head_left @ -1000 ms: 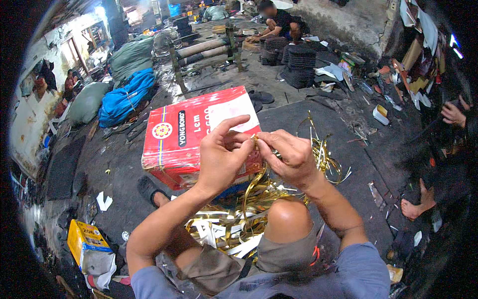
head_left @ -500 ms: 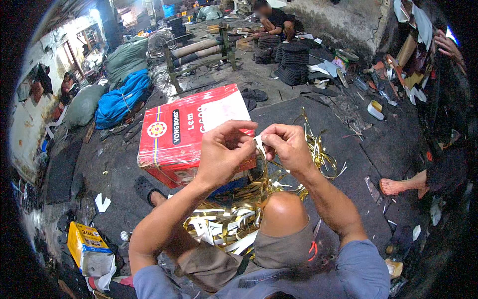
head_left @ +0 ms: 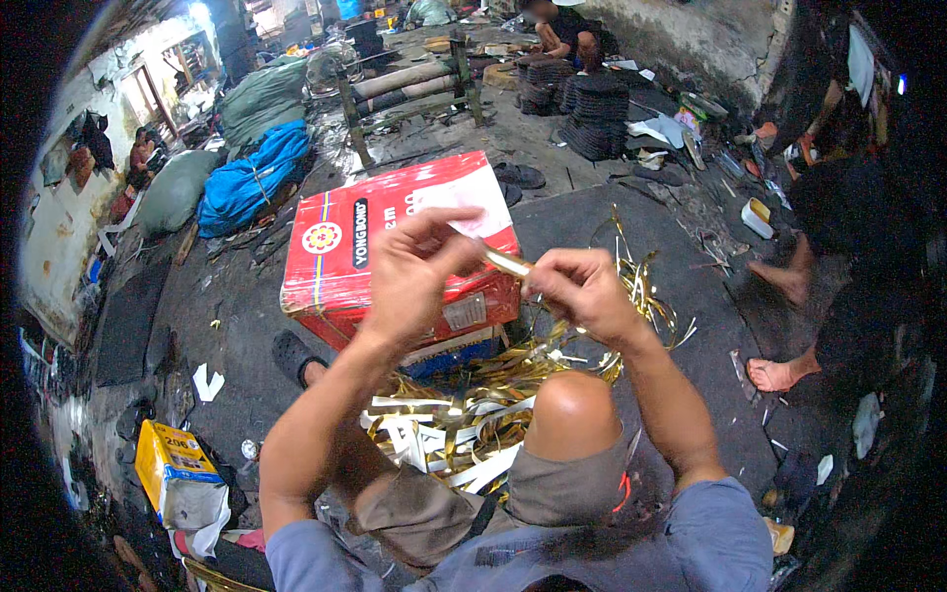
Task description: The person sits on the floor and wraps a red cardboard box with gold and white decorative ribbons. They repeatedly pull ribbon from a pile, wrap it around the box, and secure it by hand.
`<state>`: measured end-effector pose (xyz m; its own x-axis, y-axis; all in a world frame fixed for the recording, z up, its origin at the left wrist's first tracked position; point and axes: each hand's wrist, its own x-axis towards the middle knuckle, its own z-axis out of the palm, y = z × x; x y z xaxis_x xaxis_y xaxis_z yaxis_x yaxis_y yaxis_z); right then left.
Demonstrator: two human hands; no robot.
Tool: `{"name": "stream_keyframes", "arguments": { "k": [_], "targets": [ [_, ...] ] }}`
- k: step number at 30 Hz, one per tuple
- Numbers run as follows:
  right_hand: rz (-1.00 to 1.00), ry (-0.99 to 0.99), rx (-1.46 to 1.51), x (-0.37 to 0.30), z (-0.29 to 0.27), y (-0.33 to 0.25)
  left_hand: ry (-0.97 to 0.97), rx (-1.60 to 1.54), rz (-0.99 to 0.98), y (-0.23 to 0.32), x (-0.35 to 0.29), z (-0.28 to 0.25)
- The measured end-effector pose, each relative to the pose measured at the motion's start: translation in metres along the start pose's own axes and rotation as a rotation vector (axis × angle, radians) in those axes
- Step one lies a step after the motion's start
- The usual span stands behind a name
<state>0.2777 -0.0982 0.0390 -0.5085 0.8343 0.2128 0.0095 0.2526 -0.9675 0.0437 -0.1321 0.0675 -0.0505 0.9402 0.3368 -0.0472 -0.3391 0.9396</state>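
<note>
A narrow gold-and-white strip [head_left: 508, 261] stretches at a slant between my two hands, above the near right edge of a red carton. My right hand [head_left: 584, 294] pinches its right end between thumb and bent fingers. My left hand [head_left: 409, 271], smeared by motion, has the other end between thumb and fingers; the exact hold is blurred. Below, a tangled heap of gold and white strips [head_left: 444, 434] lies around my knees and trails right of the carton. The red carton [head_left: 335, 281] stands in front of me, partly covered by my left hand.
A yellow-and-blue box [head_left: 178, 469] sits at the lower left. Another person's bare foot [head_left: 779, 372] rests on the floor at right. Stacks of dark flat pieces [head_left: 595, 118] stand farther back near a seated person. Blue wrapped bundle [head_left: 254, 178] lies at far left.
My left hand has moved left, away from my right hand, and more of the strip shows between them. At right, the other person's legs and body have shifted. The view has turned slightly.
</note>
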Motion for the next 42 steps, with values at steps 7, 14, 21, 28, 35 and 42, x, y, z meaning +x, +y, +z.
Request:
{"name": "stream_keyframes", "arguments": {
  "k": [7, 14, 21, 28, 35, 42],
  "targets": [
    [0.073, -0.052, -0.321, 0.046, -0.125, 0.009, 0.32, -0.055, -0.033, 0.017, 0.05, -0.149],
    [0.256, -0.205, -0.424, 0.0, -0.186, 0.091, 0.04, 0.583, -0.058, 0.009, -0.048, -0.112],
    [0.411, 0.303, -1.029, -0.089, -0.11, 0.27, 0.073, 0.878, 0.089, 0.012, -0.084, -0.08],
    [0.282, -0.276, -0.685, -0.091, 0.097, 0.37, -0.228, 0.978, 0.081, -0.007, -0.078, -0.057],
    [0.215, -0.391, -0.889, -0.095, 0.109, 0.366, -0.418, 1.091, -0.131, -0.006, -0.086, -0.056],
    [0.28, -0.501, -0.492, -0.103, 0.092, 0.37, -0.528, 1.121, -0.023, -0.014, -0.097, -0.038]
  ]
}}
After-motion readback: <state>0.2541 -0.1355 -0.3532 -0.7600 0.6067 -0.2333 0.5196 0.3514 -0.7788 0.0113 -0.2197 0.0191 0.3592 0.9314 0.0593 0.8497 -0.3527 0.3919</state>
